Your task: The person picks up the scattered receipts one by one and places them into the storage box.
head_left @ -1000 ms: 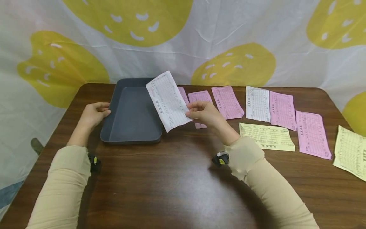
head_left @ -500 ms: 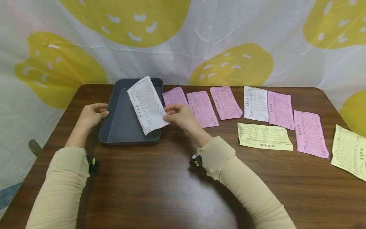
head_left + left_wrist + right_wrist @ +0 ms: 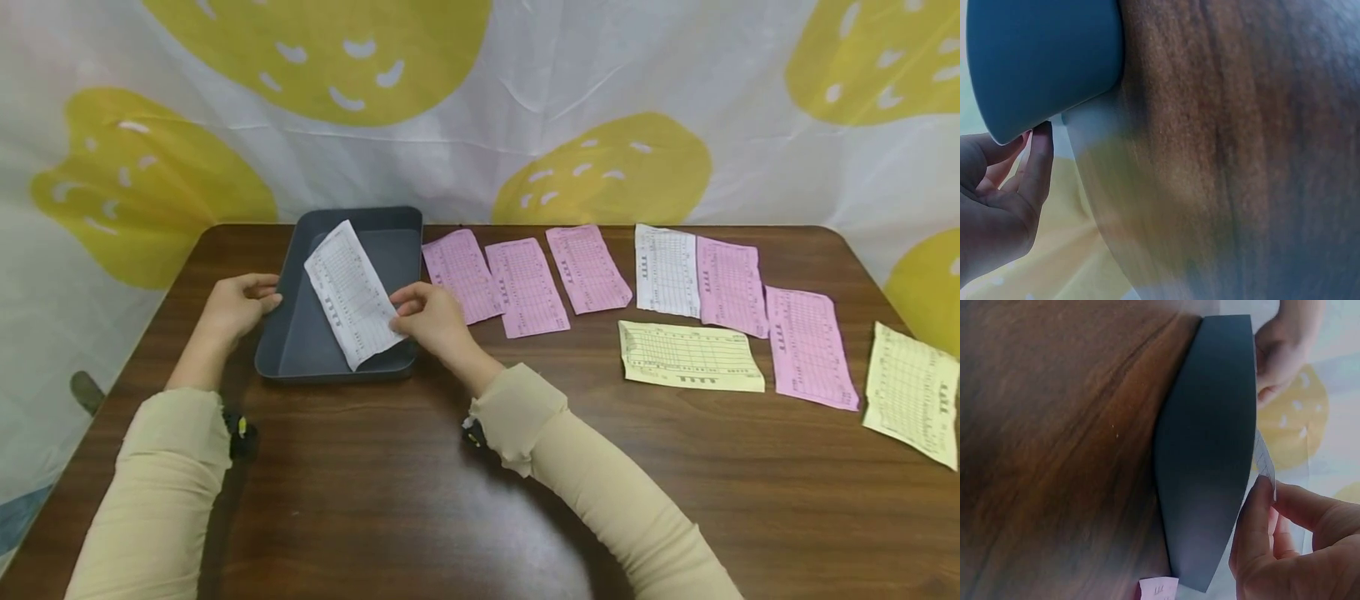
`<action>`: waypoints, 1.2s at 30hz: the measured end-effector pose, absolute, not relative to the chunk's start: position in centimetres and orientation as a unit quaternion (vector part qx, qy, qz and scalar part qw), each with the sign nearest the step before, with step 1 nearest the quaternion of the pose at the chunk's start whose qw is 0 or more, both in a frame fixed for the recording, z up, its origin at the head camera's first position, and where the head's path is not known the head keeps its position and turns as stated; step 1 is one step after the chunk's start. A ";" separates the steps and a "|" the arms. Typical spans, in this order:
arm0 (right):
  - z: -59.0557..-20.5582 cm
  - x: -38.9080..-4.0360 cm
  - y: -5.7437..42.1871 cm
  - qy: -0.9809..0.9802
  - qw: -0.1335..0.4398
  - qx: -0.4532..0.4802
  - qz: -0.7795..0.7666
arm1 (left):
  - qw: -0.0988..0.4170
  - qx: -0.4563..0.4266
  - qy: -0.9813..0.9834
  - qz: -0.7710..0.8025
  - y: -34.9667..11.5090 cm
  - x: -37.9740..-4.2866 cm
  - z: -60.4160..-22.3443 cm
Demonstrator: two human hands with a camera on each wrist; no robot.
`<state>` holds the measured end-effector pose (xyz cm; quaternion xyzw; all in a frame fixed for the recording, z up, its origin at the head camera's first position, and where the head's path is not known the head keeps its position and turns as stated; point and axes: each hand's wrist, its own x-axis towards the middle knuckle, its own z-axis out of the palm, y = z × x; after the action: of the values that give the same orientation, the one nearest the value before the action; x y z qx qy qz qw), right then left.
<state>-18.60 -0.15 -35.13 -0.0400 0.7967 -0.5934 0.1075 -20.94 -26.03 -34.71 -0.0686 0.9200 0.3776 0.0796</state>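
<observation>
My right hand (image 3: 435,321) pinches a white printed paper slip (image 3: 348,292) by its lower right edge. The slip slants over the dark grey tray (image 3: 288,354), its far corner pointing to the back. In the right wrist view only a thin edge of the slip (image 3: 1264,456) shows above the tray wall (image 3: 1210,450), between thumb and fingers. At the tray's left side my left hand (image 3: 234,308) grips the rim. The left wrist view has that hand (image 3: 1007,187) with thumb and fingers at the rim of the tray (image 3: 1047,62).
Right of the tray lie pink slips (image 3: 461,275), then another white slip (image 3: 666,271) beside a pink one (image 3: 731,283). Yellow slips (image 3: 690,357) lie nearer the front and at the far right (image 3: 911,396). A patterned cloth (image 3: 450,167) hangs behind the wooden table (image 3: 360,500).
My right hand has carried the white slip leftward and lower, from the tray's right side to over its middle, uncovering the pink slips. The left hand stays at the rim.
</observation>
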 end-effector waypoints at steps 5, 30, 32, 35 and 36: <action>-35.0 -18.3 -0.9 0.820 0.097 -0.053 -0.561 | 0.079 -0.072 0.919 0.379 -25.9 -20.9 -34.6; -34.9 -17.8 -1.4 0.872 0.096 -0.101 -0.469 | 0.077 -0.065 0.919 0.381 -26.2 -20.9 -34.8; -34.8 -17.7 -1.4 0.872 0.094 -0.107 -0.467 | 0.077 -0.065 0.919 0.381 -26.2 -20.9 -34.8; -34.7 -17.7 -1.2 0.874 0.090 -0.119 -0.462 | 0.075 -0.065 0.921 0.376 -26.2 -20.9 -34.9; -34.7 -17.7 -1.2 0.874 0.089 -0.124 -0.460 | 0.075 -0.065 0.922 0.375 -26.2 -20.9 -34.9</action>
<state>-17.67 -1.16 -34.70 -0.1242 0.8745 -0.4604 0.0893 -20.93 -26.22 -34.91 -0.0654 0.9217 0.3748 0.0749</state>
